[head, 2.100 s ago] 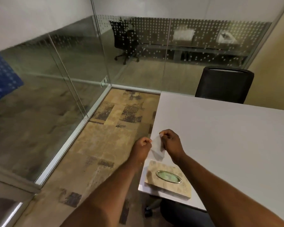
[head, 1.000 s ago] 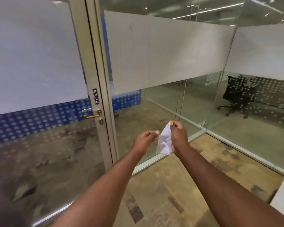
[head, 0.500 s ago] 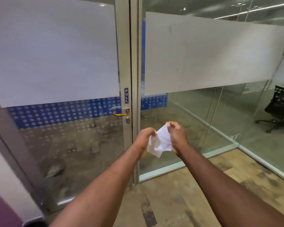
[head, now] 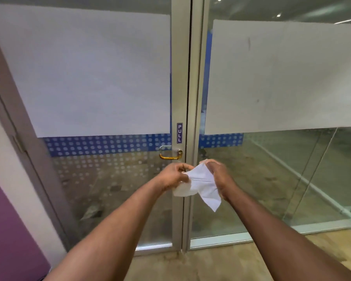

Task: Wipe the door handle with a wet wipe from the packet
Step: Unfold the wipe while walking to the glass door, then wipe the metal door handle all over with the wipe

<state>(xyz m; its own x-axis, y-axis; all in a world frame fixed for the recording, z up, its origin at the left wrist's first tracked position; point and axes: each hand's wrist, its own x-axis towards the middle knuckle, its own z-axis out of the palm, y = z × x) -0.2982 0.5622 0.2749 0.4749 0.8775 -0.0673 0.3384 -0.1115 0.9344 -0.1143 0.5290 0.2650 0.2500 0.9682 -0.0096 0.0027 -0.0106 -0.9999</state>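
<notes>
Gripping a white wet wipe (head: 201, 184) between them, the left hand (head: 171, 176) and right hand (head: 218, 175) pinch its crumpled edges, fingers clamped on the sheet. Just above, not touching, sits the brass door handle (head: 170, 156) on the glass door (head: 101, 82). A blue sticker (head: 179, 133) on the frame reads "PULL".

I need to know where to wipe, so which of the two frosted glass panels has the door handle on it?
The left panel: the brass door handle sits at its right edge under the PULL sign. The right panel has none.
</notes>
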